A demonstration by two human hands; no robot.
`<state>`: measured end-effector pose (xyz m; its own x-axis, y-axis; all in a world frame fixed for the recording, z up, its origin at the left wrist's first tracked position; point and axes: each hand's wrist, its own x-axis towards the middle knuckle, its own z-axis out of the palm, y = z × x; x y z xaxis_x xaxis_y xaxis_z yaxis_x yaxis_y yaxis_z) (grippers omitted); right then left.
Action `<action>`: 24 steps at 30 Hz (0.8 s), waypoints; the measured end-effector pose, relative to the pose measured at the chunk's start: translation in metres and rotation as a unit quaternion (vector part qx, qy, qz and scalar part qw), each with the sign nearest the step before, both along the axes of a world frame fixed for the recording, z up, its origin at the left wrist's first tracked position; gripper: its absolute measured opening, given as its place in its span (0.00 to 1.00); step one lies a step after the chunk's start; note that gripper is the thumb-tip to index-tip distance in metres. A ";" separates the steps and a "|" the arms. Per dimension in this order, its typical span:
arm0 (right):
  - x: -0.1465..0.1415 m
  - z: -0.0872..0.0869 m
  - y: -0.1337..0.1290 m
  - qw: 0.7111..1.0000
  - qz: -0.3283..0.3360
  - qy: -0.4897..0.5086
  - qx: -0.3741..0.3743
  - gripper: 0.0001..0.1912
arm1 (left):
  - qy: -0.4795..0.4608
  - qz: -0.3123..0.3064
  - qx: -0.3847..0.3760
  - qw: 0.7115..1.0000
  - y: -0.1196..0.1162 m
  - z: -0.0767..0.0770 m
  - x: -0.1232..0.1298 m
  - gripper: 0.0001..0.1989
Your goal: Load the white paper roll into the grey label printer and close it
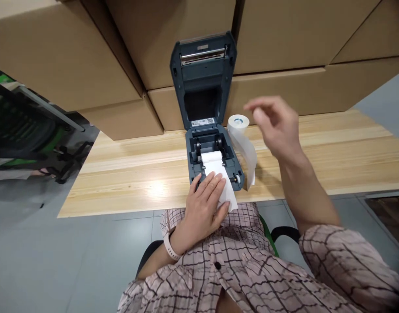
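Observation:
A dark grey label printer (191,163) stands on the wooden table with its lid (203,78) raised. Inside it sits a small white roll (211,156), and its paper strip (231,198) runs out over the front edge. My left hand (204,204) lies on this strip, fingers stretched out over the printer's front. My right hand (277,124) is raised in the air to the right of the printer, fingers curled and slightly blurred; whether anything is between them cannot be made out. Near it, a second white roll (239,122) stands on the table with a loose curling strip.
Large cardboard boxes (284,34) are stacked along the back of the wooden table (130,174). A dark chair base (68,161) is at the left beyond the table. A green and black chair part (286,232) shows beside my lap.

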<state>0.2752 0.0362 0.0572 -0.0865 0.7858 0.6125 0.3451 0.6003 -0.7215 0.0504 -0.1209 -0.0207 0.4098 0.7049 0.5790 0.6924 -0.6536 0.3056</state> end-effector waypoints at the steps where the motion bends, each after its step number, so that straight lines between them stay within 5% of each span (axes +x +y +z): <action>1: -0.002 0.010 0.025 1.000 -0.006 0.018 -0.004 0.21 | -0.003 -0.003 0.001 1.000 -0.002 -0.001 -0.002 0.30; 3: -0.008 0.028 0.076 0.999 0.005 0.031 -0.032 0.34 | 0.003 -0.014 0.001 1.000 -0.005 -0.001 -0.007 0.31; 5: -0.017 0.044 0.119 0.990 0.090 0.057 -0.094 0.47 | 0.030 -0.025 0.001 0.999 -0.005 -0.001 -0.012 0.35; 9: -0.036 0.062 0.156 0.966 0.180 0.101 -0.155 0.57 | 0.051 -0.012 0.016 0.999 0.000 -0.004 -0.014 0.33; 13: -0.048 0.062 0.128 0.972 0.164 0.114 -0.120 0.52 | -0.028 0.002 0.066 0.997 0.011 -0.009 -0.007 0.22; 19: -0.053 0.059 0.067 0.982 0.148 0.081 -0.087 0.29 | -0.063 -0.016 0.100 0.993 0.023 -0.007 -0.010 0.15; 24: -0.049 0.050 0.057 0.989 0.133 0.031 -0.055 0.41 | -0.054 -0.043 0.090 0.994 0.026 -0.001 -0.020 0.13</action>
<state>0.2265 0.0932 0.1069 -0.2639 0.8025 0.5351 0.1383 0.5806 -0.8024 0.0307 -0.0950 -0.0218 0.3923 0.5516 0.7361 0.6010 -0.7595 0.2489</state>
